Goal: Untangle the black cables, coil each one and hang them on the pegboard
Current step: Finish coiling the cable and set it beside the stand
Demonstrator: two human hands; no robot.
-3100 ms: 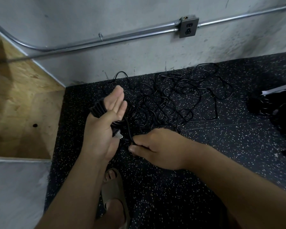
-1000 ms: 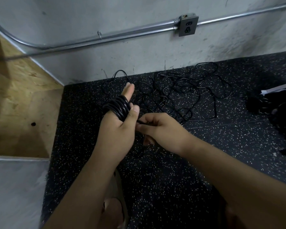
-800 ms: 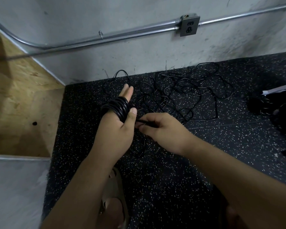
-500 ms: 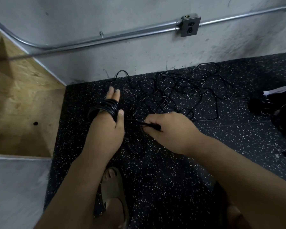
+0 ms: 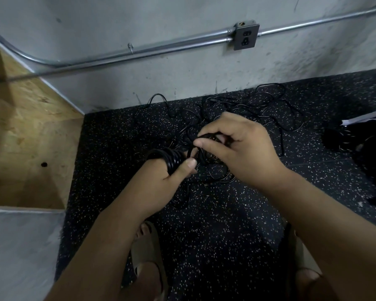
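Grey concrete wall (image 5: 182, 18) closes the far side, with a metal pipe (image 5: 161, 47) running along it into a socket box (image 5: 245, 36). Below lies a black rubber floor (image 5: 226, 224) flecked with pale specks. A sheet of plywood (image 5: 20, 137) borders it on the left.

Seen from the head view, a loose tangle of black cables (image 5: 274, 114) sprawls on the floor at the foot of the wall, partly hidden behind the hands. One loop at the left of the tangle rises against the wall.

The left hand (image 5: 161, 181) is held above the floor near the middle. A coil (image 5: 172, 160) of black cable is wound in many turns around its fingers. Its thumb bends over and presses on the side of the coil. The fingers beyond the turns are mostly covered, so how straight they lie cannot be told.

The right hand (image 5: 243, 148) sits just beside it and a little higher, fingers curled. It pinches a black strand (image 5: 206, 135) between thumb and forefinger, close to the coil. More slack cable lies on the floor beneath the hands.

A dark heap (image 5: 356, 144) of black gear lies well apart at the right edge, with a pale sheet (image 5: 365, 117) at its top. A foot in a tan sandal (image 5: 146, 253) shows at the bottom.
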